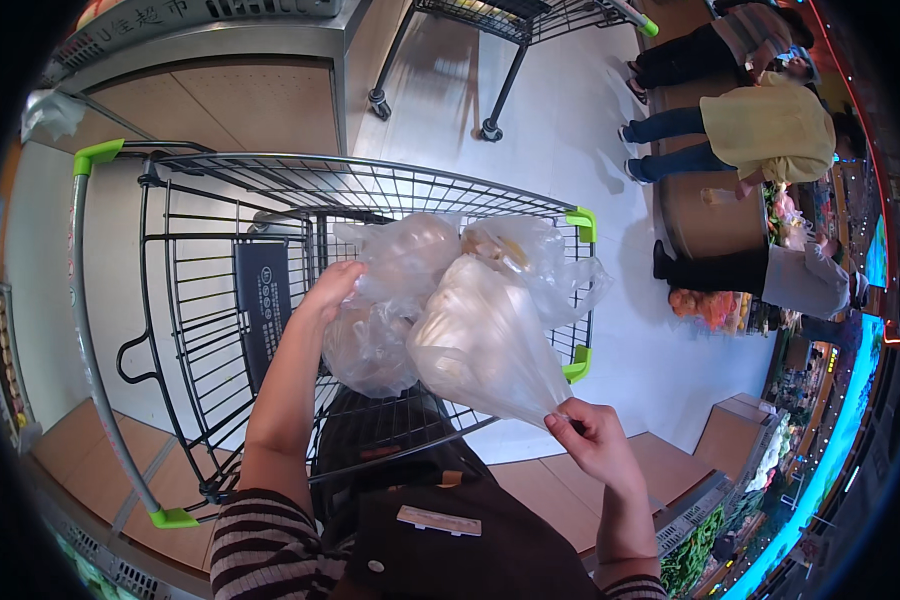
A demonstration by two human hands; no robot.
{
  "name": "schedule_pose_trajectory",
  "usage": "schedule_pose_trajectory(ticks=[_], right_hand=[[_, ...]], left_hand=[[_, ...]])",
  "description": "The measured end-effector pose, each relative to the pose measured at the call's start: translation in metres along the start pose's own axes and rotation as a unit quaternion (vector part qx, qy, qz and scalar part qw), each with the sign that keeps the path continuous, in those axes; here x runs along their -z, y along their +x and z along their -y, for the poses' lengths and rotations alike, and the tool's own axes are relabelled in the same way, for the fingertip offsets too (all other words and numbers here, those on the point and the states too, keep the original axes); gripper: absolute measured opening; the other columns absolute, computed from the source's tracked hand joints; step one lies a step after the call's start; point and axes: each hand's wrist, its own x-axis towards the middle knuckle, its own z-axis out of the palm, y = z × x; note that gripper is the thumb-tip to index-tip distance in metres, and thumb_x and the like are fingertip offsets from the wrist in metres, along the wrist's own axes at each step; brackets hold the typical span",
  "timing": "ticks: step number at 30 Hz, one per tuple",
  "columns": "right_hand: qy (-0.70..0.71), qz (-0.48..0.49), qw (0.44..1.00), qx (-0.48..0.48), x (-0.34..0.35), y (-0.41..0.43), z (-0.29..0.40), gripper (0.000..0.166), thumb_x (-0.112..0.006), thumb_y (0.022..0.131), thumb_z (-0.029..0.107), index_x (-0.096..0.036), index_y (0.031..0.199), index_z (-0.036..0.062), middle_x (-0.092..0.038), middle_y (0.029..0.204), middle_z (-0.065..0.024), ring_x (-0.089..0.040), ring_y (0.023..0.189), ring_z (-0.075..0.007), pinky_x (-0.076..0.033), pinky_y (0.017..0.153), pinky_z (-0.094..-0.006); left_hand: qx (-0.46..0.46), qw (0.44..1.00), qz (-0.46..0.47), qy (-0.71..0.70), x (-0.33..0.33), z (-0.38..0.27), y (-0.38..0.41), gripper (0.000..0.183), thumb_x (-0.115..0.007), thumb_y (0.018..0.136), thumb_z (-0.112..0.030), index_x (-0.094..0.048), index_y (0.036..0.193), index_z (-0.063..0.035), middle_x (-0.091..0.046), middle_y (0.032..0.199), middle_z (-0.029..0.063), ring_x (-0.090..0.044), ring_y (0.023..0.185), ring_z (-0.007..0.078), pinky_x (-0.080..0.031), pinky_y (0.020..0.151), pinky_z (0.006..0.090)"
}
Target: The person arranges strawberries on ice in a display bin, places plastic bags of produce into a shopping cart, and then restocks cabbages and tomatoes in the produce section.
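Observation:
Below me a metal shopping cart [390,169] with green corner pieces holds several translucent plastic bags. My right hand [589,439] grips the gathered neck of a large bag with pale contents [476,337], which lies over the near side of the basket. At the left of the pile, my left hand [339,286] touches a bag of round things [412,251]; whether its fingers grip the plastic cannot be told. Another knotted bag [371,349] lies under my left hand's side, and one with yellowish contents [521,247] rests at the far right of the basket.
A second cart [506,75] stands beyond mine, near a metal-edged display stand [255,105]. Several people, one in a yellow top [769,131], stand by produce displays at the right. Green vegetables [694,551] fill a crate at lower right. The cart's handle [86,337] is at the left.

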Motion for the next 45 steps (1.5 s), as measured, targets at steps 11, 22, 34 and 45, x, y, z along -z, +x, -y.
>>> schedule_pose_trajectory(ticks=[11, 22, 34, 45], right_hand=[[-0.031, 0.024, 0.999, 0.021, 0.008, 0.033, -0.024, 0.025, -0.06, 0.088, 0.02, -0.054, 0.073, 0.0011, -0.041, 0.05, -0.0073, -0.037, 0.044, -0.0138, -0.031, 0.044, -0.0281], [0.159, 0.07, 0.976, 0.134, -0.008, 0.072, 0.033, 0.029, -0.058, 0.09, 0.017, -0.047, 0.068, 0.0023, -0.036, 0.053, 0.0054, -0.029, 0.051, -0.0023, -0.024, 0.043, -0.0232], [0.197, 0.144, 0.952, 0.185, -0.058, 0.112, 0.119, 0.028, -0.058, 0.09, 0.021, -0.048, 0.071, 0.0013, -0.041, 0.058, 0.0045, -0.036, 0.056, -0.0028, -0.029, 0.047, -0.0234], [0.0, 0.182, 0.939, 0.292, -0.17, 0.137, 0.131, 0.021, -0.057, 0.087, 0.021, -0.052, 0.083, 0.0007, -0.06, 0.068, -0.0113, -0.06, 0.057, -0.0224, -0.046, 0.053, -0.0348]], left_hand=[[-0.007, 0.983, -0.185, -0.022, 0.006, 0.015, -0.037, 0.019, -0.051, 0.085, -0.022, -0.058, 0.081, -0.0054, -0.049, 0.065, -0.0021, -0.043, 0.054, 0.0078, -0.032, 0.048, 0.0239], [-0.109, 0.949, -0.296, 0.025, 0.039, 0.068, -0.081, 0.031, -0.054, 0.088, -0.014, -0.05, 0.116, -0.0039, -0.054, 0.086, 0.0047, -0.051, 0.071, 0.0129, -0.044, 0.059, 0.0263], [-0.13, 0.922, -0.318, 0.179, 0.027, 0.067, -0.176, 0.055, -0.058, 0.083, -0.017, -0.04, 0.134, -0.007, -0.04, 0.129, 0.0178, -0.043, 0.118, 0.0303, -0.035, 0.1, 0.0347], [-0.131, 0.951, -0.275, 0.042, 0.043, 0.08, -0.192, 0.056, -0.055, 0.088, -0.014, -0.034, 0.139, -0.0071, -0.036, 0.137, 0.0185, -0.04, 0.123, 0.029, -0.034, 0.101, 0.0362]])
